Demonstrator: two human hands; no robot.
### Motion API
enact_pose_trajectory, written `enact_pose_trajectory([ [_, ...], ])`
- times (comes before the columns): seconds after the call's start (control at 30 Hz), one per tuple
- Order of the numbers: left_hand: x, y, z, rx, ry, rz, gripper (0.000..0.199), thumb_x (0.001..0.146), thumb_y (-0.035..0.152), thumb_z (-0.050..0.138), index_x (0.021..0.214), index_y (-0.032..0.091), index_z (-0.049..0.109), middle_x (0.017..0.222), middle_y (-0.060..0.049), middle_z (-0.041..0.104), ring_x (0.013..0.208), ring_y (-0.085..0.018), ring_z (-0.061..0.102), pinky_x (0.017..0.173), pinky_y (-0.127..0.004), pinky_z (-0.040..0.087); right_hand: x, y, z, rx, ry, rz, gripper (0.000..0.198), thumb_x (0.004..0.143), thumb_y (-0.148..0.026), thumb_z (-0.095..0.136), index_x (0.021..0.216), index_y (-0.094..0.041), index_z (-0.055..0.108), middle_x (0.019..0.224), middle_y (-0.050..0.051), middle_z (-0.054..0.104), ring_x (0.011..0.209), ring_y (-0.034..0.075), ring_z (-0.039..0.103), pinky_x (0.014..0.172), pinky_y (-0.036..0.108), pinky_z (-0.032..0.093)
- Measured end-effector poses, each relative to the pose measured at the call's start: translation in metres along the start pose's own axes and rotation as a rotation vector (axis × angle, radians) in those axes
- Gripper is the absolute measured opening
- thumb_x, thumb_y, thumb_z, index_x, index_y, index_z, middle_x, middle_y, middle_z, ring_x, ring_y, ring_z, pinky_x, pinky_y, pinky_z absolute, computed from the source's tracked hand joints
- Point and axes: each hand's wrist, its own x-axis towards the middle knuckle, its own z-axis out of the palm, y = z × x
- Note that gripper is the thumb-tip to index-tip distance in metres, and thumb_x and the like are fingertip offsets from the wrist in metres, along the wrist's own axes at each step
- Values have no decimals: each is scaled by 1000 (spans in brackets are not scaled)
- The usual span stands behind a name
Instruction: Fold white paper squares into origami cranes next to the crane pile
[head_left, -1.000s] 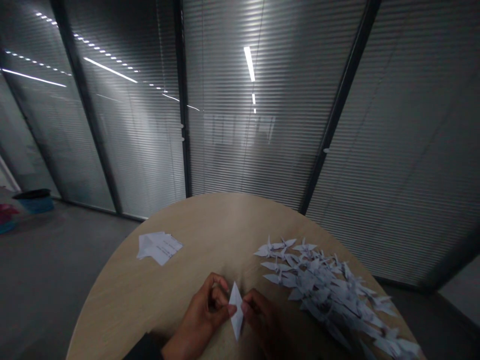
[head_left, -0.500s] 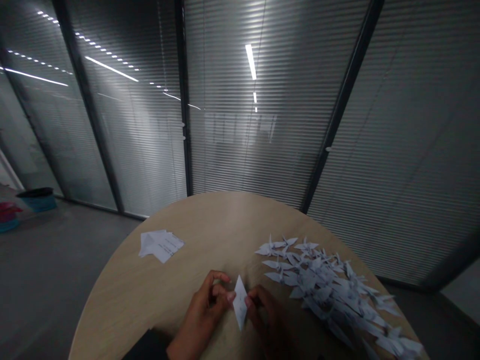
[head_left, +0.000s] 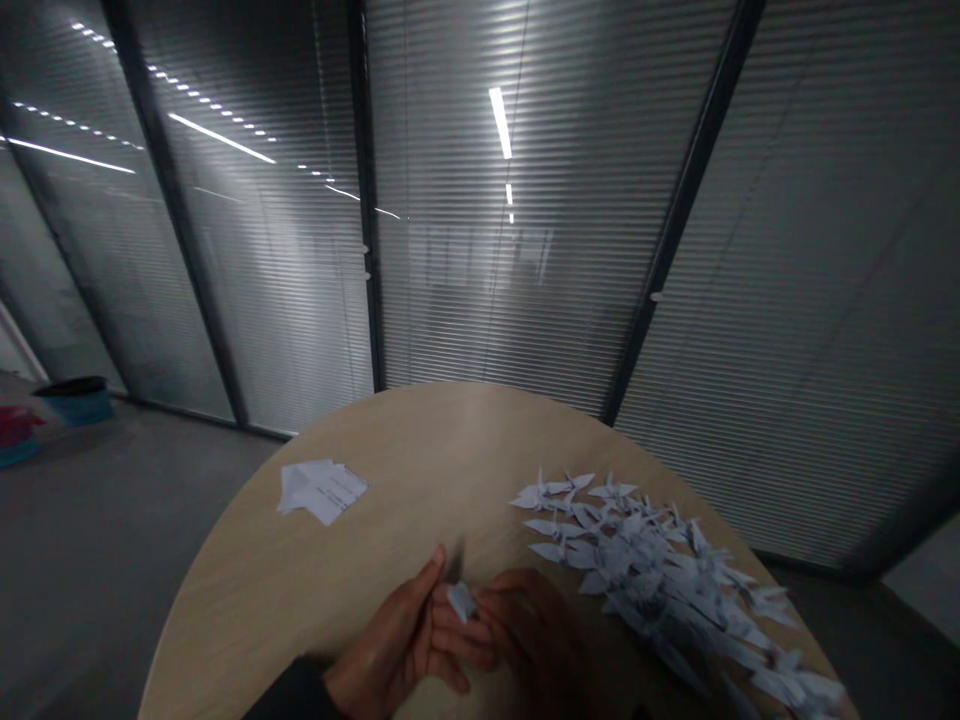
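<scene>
A small piece of folded white paper [head_left: 461, 602] is between my hands, low in the middle of the view. My left hand [head_left: 420, 635] has its palm turned up, with the thumb raised clear and the fingers beneath the paper, bearing it. From the other side, my right hand [head_left: 529, 625] grips the paper's right part; its fingers are in shadow and slightly blurred. To the right of that hand spreads a big heap of white folded paper cranes [head_left: 652, 570]. The paper's underside and right end are hidden by fingers.
Flat sheets of white paper [head_left: 322, 490], some with print, lie on the left of the round wooden table [head_left: 450, 440]. Glass partitions with blinds [head_left: 495, 300] stand behind the table. Blue tubs [head_left: 75, 402] are on the floor at far left.
The paper, an upright diamond held by both hands before, now looks shorter and tilted. My left hand has rolled palm up and its thumb has lifted off. My right hand still grips the paper.
</scene>
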Motion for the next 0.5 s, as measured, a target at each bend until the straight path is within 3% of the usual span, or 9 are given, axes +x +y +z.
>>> enact_pose_trajectory([
  [0.07, -2, 4, 0, 5, -1, 73, 49, 83, 49, 50, 78, 4, 69, 73, -16, 72, 62, -17, 67, 50, -20, 52, 1, 0, -1, -75, -18, -33, 28, 96, -31, 34, 95, -24, 61, 82, 5, 65, 70, 15, 63, 58, 24, 52],
  [0.17, -3, 5, -1, 68, 18, 143, 38, 76, 42, 64, 77, 4, 71, 67, -11, 70, 56, -13, 63, 52, -18, 50, 3, 0, 0, -132, -57, -53, 25, 94, -23, 37, 93, -23, 62, 82, 4, 66, 72, 16, 64, 61, 25, 53],
  [0.33, 3, 1, -6, 89, 34, 171, 38, 65, 45, 74, 69, 7, 72, 59, -5, 66, 51, -8, 55, 51, -16, 44, 2, 0, 6, -155, -65, -41, 21, 86, -12, 45, 90, -24, 62, 87, 3, 65, 78, 17, 63, 69, 27, 52],
  [0.5, 6, -1, -10, 95, -8, 212, 44, 63, 51, 73, 67, 8, 72, 56, -4, 63, 50, -9, 52, 54, -20, 43, -1, 0, 10, -90, -115, -59, 18, 84, -15, 50, 96, -23, 60, 95, 6, 64, 86, 18, 62, 73, 30, 53],
])
